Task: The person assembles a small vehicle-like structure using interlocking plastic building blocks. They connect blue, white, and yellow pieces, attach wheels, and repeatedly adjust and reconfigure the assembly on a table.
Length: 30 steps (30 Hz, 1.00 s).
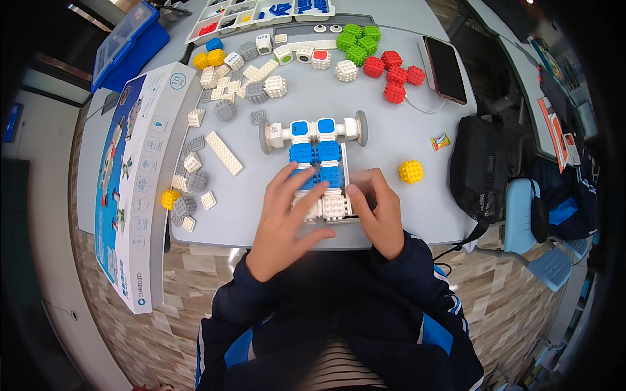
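Note:
A block-built vehicle [330, 153] of white and blue studded cubes lies on the table in front of me, with a grey-rimmed wheel at each side of its far end. My left hand [285, 221] is spread over its near left part, the fingertips on or just above the blue cubes; some cubes are hidden beneath it. Against the right side, by a long white strip [345, 163], my right hand [379, 212] is closed, thumb at the edge and fingers curled. What lies inside those fingers is partly hidden.
Loose white and grey cubes and plates [225, 153] are scattered on the left beside a large box [147, 195]. Green cubes [358, 44], red cubes [393, 73] and a phone [445, 70] lie far right. A yellow cube [411, 171] and black pouch [479, 166] are nearer.

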### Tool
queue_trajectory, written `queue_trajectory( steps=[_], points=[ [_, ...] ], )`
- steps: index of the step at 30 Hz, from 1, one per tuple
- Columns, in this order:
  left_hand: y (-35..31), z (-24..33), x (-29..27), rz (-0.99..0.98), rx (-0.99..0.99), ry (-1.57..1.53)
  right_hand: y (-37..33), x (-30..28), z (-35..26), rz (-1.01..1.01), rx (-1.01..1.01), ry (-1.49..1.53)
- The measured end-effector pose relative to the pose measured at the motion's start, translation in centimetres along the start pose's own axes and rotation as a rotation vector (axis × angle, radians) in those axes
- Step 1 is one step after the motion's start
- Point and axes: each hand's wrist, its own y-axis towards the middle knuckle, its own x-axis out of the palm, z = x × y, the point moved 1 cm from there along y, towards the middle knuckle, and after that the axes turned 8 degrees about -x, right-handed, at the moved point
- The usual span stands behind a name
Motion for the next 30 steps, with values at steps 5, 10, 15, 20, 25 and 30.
queue_trajectory(
  steps=[5, 10, 15, 20, 25, 30],
  points=[
    [0.6, -2.5, -1.3, 0.096, -0.386, -0.584, 0.1, -0.1, -0.1, -0.031, 0.062, 0.067],
    [3.7, -4.5, -4.0, -0.27, -0.742, -0.838, 0.4, -0.2, -0.3, -0.076, 0.019, -0.011],
    [7.4, -4.2, -5.6, -0.498, -0.934, -1.02, 0.4, -0.3, 0.0, -0.083, -0.018, -0.052],
    [9.0, -3.9, -3.7, -0.66, -0.925, -0.952, 0.5, -0.1, 0.4, -0.075, -0.031, -0.003],
    [9.8, -4.3, -1.7, -0.663, -0.997, -0.963, 0.5, -0.1, 0.6, -0.096, -0.033, -0.009],
    [9.1, -3.5, -0.4, -0.534, -1.045, -0.972, 0.6, -0.2, 0.8, -0.147, -0.034, 0.01]
  ],
)
